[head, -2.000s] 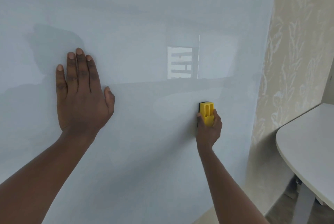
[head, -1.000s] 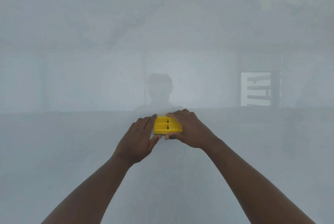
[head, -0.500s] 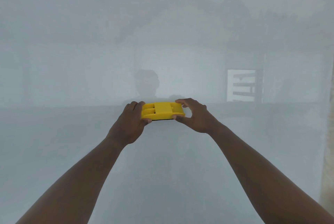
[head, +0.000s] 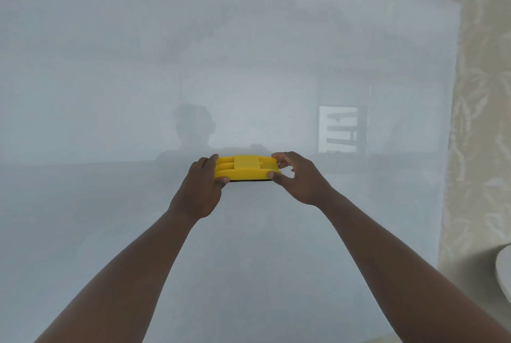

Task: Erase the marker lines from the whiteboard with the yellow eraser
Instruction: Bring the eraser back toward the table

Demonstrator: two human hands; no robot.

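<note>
The yellow eraser (head: 244, 167) lies level against the whiteboard (head: 110, 79), its ends clamped between left hand (head: 201, 189) and right hand (head: 300, 179).

Off to my right there's beige wallpaper (head: 481, 93) with a pale leafy pattern, running along the top right and down the right side. Low in the right corner a bit of a white rounded tabletop (head: 503, 273) pokes into view, just its curved edge. A strip of beige floor or ledge (head: 409, 338) shows at the bottom right.
</note>
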